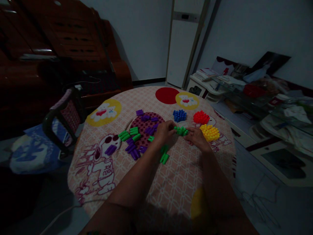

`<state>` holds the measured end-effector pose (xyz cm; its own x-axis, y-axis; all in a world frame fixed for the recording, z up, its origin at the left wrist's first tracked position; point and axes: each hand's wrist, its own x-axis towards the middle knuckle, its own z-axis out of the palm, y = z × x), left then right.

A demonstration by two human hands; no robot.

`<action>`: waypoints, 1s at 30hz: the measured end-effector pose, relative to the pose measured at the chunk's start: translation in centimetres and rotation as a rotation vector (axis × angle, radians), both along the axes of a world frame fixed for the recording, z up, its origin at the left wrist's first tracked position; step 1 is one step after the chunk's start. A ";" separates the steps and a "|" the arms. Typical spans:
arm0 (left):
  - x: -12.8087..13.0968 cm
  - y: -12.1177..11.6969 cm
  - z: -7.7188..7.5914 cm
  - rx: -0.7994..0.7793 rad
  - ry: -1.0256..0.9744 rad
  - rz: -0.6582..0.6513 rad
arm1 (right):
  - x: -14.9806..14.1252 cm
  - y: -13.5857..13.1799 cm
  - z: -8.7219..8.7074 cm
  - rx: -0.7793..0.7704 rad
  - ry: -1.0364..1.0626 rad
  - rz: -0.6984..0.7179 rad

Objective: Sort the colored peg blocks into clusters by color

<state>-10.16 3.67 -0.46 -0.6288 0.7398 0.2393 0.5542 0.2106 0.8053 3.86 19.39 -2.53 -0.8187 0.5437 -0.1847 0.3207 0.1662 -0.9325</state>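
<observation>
Between my two hands is a small cluster of green plastic pieces (181, 131) standing close together on the table. My left hand (166, 131) has its fingers closed at the cluster's left side. On the opposite side, the fingers of my right hand (195, 137) press against its right edge. Just behind stands a group of blue pieces (179, 115). Red pieces (201, 117) and yellow pieces (209, 132) are bunched to the right. Loose purple pieces (132, 148) and green pieces (164, 155) lie scattered to the left, some partly hidden by my left arm.
The round table has a patterned cloth (181, 182) with cartoon figures. A chair (61, 117) stands at its left, before a wooden bench (80, 39). Cluttered glass shelving (234, 88) runs along the right; a tall white cabinet-like unit (183, 49) stands behind.
</observation>
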 end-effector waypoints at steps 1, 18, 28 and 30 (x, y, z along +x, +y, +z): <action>0.5 0.4 -0.5 -0.021 0.007 -0.011 | 0.0 0.1 0.0 -0.003 -0.005 -0.004; 2.0 1.5 -2.5 -0.031 0.016 -0.035 | 0.1 0.1 0.0 0.012 0.002 0.025; 2.0 2.2 -3.6 -0.003 0.016 -0.061 | 0.1 -0.1 0.3 0.051 0.002 0.048; 1.9 2.3 -3.8 -0.007 0.027 -0.066 | 0.1 -0.2 0.3 0.060 0.007 0.053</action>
